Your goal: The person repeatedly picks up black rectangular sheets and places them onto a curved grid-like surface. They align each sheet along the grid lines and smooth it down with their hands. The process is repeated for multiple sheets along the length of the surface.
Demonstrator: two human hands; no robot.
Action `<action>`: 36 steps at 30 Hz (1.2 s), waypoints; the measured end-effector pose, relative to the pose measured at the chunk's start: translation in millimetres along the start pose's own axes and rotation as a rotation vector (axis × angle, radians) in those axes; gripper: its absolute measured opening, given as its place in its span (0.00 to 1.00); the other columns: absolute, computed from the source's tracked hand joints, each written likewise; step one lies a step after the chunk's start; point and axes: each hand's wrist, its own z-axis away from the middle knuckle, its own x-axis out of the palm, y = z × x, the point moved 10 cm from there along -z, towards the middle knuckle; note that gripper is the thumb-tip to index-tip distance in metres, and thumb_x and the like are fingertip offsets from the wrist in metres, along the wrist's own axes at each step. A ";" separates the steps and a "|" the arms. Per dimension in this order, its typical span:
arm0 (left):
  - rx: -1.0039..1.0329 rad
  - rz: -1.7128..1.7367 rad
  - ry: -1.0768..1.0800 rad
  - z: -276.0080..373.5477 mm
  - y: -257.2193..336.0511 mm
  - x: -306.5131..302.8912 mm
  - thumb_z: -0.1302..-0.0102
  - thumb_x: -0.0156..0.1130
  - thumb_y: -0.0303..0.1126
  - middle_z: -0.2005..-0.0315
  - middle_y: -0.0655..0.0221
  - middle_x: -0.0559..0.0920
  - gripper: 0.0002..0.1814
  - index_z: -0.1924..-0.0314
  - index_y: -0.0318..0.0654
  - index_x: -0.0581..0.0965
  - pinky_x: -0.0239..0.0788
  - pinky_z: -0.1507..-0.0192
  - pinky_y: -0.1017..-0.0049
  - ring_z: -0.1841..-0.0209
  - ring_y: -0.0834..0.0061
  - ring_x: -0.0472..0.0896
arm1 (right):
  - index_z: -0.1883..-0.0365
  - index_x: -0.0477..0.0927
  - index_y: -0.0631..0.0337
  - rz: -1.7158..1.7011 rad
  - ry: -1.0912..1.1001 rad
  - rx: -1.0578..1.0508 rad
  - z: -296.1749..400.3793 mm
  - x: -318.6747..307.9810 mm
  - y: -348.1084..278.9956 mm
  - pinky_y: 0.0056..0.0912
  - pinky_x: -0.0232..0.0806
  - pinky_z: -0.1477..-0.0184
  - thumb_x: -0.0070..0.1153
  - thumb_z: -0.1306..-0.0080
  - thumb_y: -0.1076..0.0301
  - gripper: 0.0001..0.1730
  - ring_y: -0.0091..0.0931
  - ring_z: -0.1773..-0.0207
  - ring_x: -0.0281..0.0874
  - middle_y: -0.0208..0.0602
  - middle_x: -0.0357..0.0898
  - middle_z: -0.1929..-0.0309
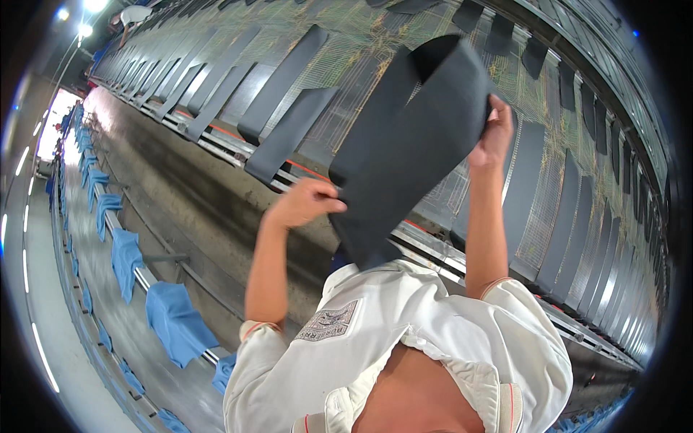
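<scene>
A large dark grey fabric panel hangs in front of my chest, above the edge of a long table. My left hand pinches its near left edge between thumb and fingers. Farther out and to the right, my right hand grips the panel's other edge. The far end curls over on itself, showing a black fold. Its lower corner hangs close to my white shirt. Under and beside it, more grey panels lie on the table; one narrow panel drapes over the metal rail, left of the held piece.
Grey panels line the table to the right, and others lie along its far edge. Coloured lines mark the tabletop. Behind me, blue cloth pieces hang over another table's rail. A person leans over the far left end.
</scene>
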 end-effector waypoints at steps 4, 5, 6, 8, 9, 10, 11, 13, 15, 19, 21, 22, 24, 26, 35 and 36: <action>-0.010 -0.131 0.308 0.5 58.7 -108.8 0.31 0.68 0.31 0.78 0.74 0.71 0.11 0.64 0.31 0.77 0.62 0.69 0.77 0.73 0.86 0.65 | 0.52 0.83 0.62 0.070 -0.370 -0.096 -3.1 3.0 -72.5 0.33 0.81 0.51 0.63 0.29 0.61 0.14 0.29 0.51 0.86 0.39 0.87 0.52; -0.033 -0.278 0.341 -7.3 71.9 -125.3 0.31 0.68 0.32 0.79 0.68 0.70 0.11 0.63 0.31 0.77 0.62 0.69 0.75 0.74 0.83 0.66 | 0.49 0.83 0.61 0.045 -0.406 -0.079 -5.4 -27.7 -96.9 0.34 0.80 0.48 0.63 0.29 0.63 0.15 0.30 0.49 0.86 0.39 0.87 0.50; -0.032 -0.385 0.335 -21.5 87.5 -127.7 0.31 0.68 0.33 0.79 0.65 0.72 0.11 0.61 0.31 0.78 0.63 0.69 0.74 0.74 0.81 0.67 | 0.47 0.83 0.60 0.031 -0.435 -0.068 -6.1 -59.9 -123.9 0.36 0.79 0.46 0.64 0.29 0.64 0.16 0.31 0.47 0.85 0.40 0.86 0.48; -0.035 -0.487 0.284 -33.4 84.1 -128.7 0.32 0.68 0.32 0.77 0.64 0.76 0.11 0.57 0.31 0.79 0.65 0.66 0.73 0.73 0.78 0.69 | 0.45 0.84 0.61 0.138 0.062 -0.322 21.9 -82.9 -131.9 0.35 0.78 0.43 0.64 0.29 0.68 0.15 0.28 0.45 0.85 0.39 0.86 0.45; -0.001 -0.466 0.225 -41.9 71.4 -123.1 0.32 0.68 0.30 0.74 0.65 0.78 0.10 0.56 0.31 0.79 0.66 0.64 0.74 0.71 0.77 0.71 | 0.45 0.84 0.62 0.186 0.203 -0.357 29.8 -113.6 -143.1 0.34 0.78 0.43 0.65 0.29 0.68 0.16 0.28 0.45 0.85 0.38 0.86 0.46; 0.036 -0.446 0.167 -48.9 62.4 -118.0 0.32 0.68 0.29 0.72 0.66 0.80 0.10 0.54 0.31 0.80 0.67 0.62 0.75 0.69 0.77 0.73 | 0.46 0.84 0.63 0.205 0.189 -0.332 33.2 -140.5 -156.3 0.32 0.78 0.44 0.65 0.30 0.69 0.16 0.28 0.46 0.85 0.37 0.86 0.46; 0.061 -0.417 0.116 -56.9 53.0 -110.0 0.33 0.68 0.29 0.70 0.65 0.81 0.11 0.54 0.31 0.80 0.68 0.60 0.74 0.68 0.76 0.74 | 0.46 0.84 0.64 0.225 0.181 -0.308 39.9 -168.9 -169.6 0.31 0.78 0.44 0.66 0.30 0.69 0.16 0.28 0.46 0.85 0.36 0.87 0.47; 0.107 -0.349 0.014 -72.5 36.3 -85.8 0.33 0.67 0.29 0.68 0.63 0.83 0.12 0.53 0.31 0.80 0.70 0.56 0.73 0.65 0.74 0.77 | 0.48 0.84 0.63 0.364 0.297 -0.327 71.5 -202.4 -199.3 0.29 0.79 0.44 0.69 0.33 0.71 0.16 0.27 0.49 0.87 0.36 0.87 0.51; 0.103 -0.372 -0.029 -82.8 20.6 -66.8 0.33 0.66 0.28 0.63 0.58 0.86 0.13 0.51 0.31 0.81 0.72 0.53 0.70 0.63 0.66 0.81 | 0.49 0.85 0.61 0.598 0.395 -0.400 103.9 -201.3 -224.0 0.26 0.79 0.46 0.68 0.33 0.72 0.14 0.25 0.52 0.87 0.35 0.88 0.53; 0.091 -0.470 -0.050 -103.8 26.2 -50.2 0.34 0.65 0.27 0.60 0.56 0.87 0.14 0.49 0.32 0.82 0.73 0.52 0.69 0.58 0.58 0.85 | 0.49 0.85 0.57 0.810 0.501 -0.485 151.5 -209.8 -293.9 0.25 0.78 0.50 0.66 0.31 0.73 0.12 0.21 0.53 0.86 0.32 0.87 0.55; 0.018 -0.443 -0.036 -109.2 20.7 -50.8 0.33 0.65 0.26 0.62 0.57 0.87 0.14 0.49 0.31 0.82 0.73 0.53 0.70 0.59 0.61 0.86 | 0.49 0.85 0.57 0.844 0.397 -0.550 161.9 -212.4 -315.9 0.26 0.79 0.49 0.64 0.30 0.74 0.11 0.20 0.53 0.85 0.30 0.87 0.55; 0.034 -0.396 -0.025 -108.3 19.1 -51.5 0.33 0.64 0.27 0.62 0.55 0.87 0.13 0.49 0.32 0.82 0.73 0.53 0.68 0.60 0.59 0.85 | 0.49 0.84 0.56 0.852 0.342 -0.583 164.2 -210.8 -320.2 0.26 0.79 0.49 0.64 0.29 0.74 0.11 0.20 0.53 0.85 0.30 0.87 0.55; 0.066 -0.298 -0.003 -106.9 14.7 -52.8 0.32 0.62 0.28 0.63 0.51 0.86 0.12 0.50 0.34 0.82 0.72 0.54 0.64 0.60 0.55 0.84 | 0.49 0.84 0.58 0.866 0.294 -0.560 163.8 -209.2 -320.6 0.26 0.79 0.49 0.63 0.28 0.73 0.10 0.20 0.51 0.85 0.29 0.87 0.54; 0.042 -0.323 0.000 -101.0 14.6 -57.0 0.32 0.63 0.28 0.63 0.51 0.86 0.11 0.51 0.34 0.82 0.72 0.55 0.64 0.61 0.56 0.84 | 0.50 0.85 0.60 0.867 0.310 -0.574 161.6 -205.6 -318.3 0.25 0.78 0.48 0.62 0.27 0.72 0.09 0.19 0.51 0.85 0.29 0.87 0.54; 0.141 -0.390 0.166 -84.6 37.2 -91.1 0.32 0.62 0.27 0.64 0.56 0.86 0.09 0.53 0.35 0.83 0.72 0.56 0.66 0.63 0.57 0.83 | 0.47 0.84 0.60 0.953 0.296 -0.569 121.4 -183.1 -334.0 0.17 0.74 0.50 0.62 0.27 0.72 0.12 0.18 0.49 0.84 0.31 0.87 0.50; 0.140 -0.384 0.169 -84.9 31.1 -90.3 0.32 0.62 0.26 0.64 0.56 0.86 0.09 0.53 0.34 0.83 0.72 0.56 0.66 0.63 0.57 0.83 | 0.47 0.85 0.60 0.939 0.249 -0.559 115.2 -172.8 -321.8 0.17 0.74 0.50 0.62 0.27 0.72 0.12 0.17 0.48 0.83 0.31 0.86 0.49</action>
